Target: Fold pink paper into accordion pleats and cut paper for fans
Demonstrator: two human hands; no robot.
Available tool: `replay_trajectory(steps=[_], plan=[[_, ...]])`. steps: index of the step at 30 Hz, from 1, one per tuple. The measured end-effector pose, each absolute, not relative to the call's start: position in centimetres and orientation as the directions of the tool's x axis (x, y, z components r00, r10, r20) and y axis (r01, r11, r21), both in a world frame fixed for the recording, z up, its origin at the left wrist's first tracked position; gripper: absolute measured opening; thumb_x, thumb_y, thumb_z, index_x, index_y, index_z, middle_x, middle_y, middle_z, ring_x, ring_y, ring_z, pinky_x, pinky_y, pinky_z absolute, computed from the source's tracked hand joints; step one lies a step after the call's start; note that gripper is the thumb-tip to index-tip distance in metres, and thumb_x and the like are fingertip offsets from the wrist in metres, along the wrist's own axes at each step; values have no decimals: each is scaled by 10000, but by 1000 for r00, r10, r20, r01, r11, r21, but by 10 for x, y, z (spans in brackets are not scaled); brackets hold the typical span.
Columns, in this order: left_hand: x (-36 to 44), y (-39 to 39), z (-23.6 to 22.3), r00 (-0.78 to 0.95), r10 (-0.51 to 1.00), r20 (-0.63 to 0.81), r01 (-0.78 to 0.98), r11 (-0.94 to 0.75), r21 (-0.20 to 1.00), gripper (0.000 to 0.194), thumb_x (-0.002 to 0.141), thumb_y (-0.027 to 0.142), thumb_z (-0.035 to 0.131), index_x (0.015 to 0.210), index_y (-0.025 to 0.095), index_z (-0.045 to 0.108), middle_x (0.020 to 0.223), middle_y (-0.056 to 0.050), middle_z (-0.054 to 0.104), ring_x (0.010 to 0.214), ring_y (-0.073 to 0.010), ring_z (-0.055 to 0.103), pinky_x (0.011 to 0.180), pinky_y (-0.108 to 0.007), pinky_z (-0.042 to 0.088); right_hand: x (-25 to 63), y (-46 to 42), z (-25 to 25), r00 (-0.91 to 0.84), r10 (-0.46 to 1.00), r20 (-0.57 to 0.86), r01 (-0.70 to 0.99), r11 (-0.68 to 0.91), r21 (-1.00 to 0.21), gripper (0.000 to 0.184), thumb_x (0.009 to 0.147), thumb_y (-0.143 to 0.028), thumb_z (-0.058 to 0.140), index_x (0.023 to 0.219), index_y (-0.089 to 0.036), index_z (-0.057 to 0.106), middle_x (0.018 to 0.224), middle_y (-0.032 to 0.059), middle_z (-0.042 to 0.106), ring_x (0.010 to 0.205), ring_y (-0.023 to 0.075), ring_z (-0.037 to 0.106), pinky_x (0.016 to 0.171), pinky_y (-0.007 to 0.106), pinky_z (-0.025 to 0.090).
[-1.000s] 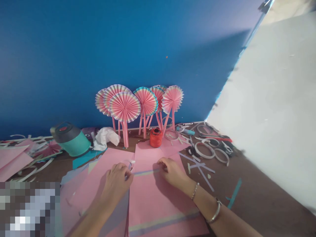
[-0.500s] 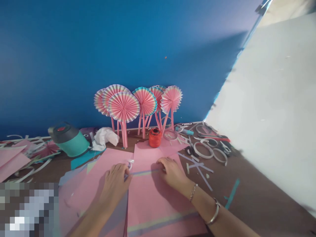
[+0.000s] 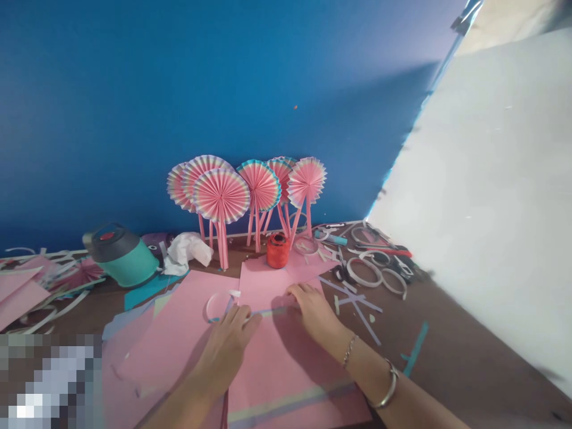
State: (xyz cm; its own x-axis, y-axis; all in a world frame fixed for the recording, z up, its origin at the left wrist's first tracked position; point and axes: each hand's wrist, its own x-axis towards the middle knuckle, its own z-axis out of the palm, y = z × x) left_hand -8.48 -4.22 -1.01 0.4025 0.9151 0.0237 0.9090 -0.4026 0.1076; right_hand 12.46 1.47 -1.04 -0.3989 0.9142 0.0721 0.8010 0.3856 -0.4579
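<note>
A pixelated patch (image 3: pixel 49 381) hides the lower-left corner. The left hand (image 3: pixel 226 351) lies curled over a pale paper strip (image 3: pixel 268 312) on pink cardstock (image 3: pixel 170 336), its grip hidden; the strip's loop rises just beyond it. The right hand (image 3: pixel 315 316) pinches the strip's other end against the sheet.

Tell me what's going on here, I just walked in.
A person is working with bare hands on pink paper. The left hand and right hand both rest on a thin paper strip lying across a pink paper sheet, its left end curled into a loop. Pleated pink paper fans on sticks stand against the blue wall behind.
</note>
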Motion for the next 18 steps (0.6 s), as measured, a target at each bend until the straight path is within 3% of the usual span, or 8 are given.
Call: replay_trajectory(steps=[5, 12, 18], plan=[[-72, -48, -10, 525, 848, -68, 850, -520, 86, 568, 779, -32, 364, 1253, 255, 488, 1172, -79, 566, 1045, -230, 514, 832, -379, 419, 126, 15, -10, -332, 943, 38, 820, 308, -483, 145, 781, -148, 565, 924, -170, 580, 870, 62, 635, 817, 194, 558, 721, 285, 367], [-74, -48, -18, 522, 853, -19, 851, -520, 75, 608, 762, -35, 375, 1265, 283, 499, 1283, -93, 523, 1118, -250, 482, 864, -401, 400, 131, 20, -11, -298, 954, 28, 737, 249, -629, 75, 728, -109, 560, 762, -166, 595, 741, 39, 648, 671, 151, 560, 624, 240, 380], [-74, -48, -18, 530, 848, -32, 848, -529, 40, 665, 726, -68, 355, 1278, 281, 482, 1271, -91, 529, 1124, -252, 485, 875, -403, 399, 132, 22, -13, -347, 938, 23, 747, 291, -598, 119, 666, -66, 523, 663, -165, 589, 717, 47, 639, 677, 158, 549, 627, 244, 383]])
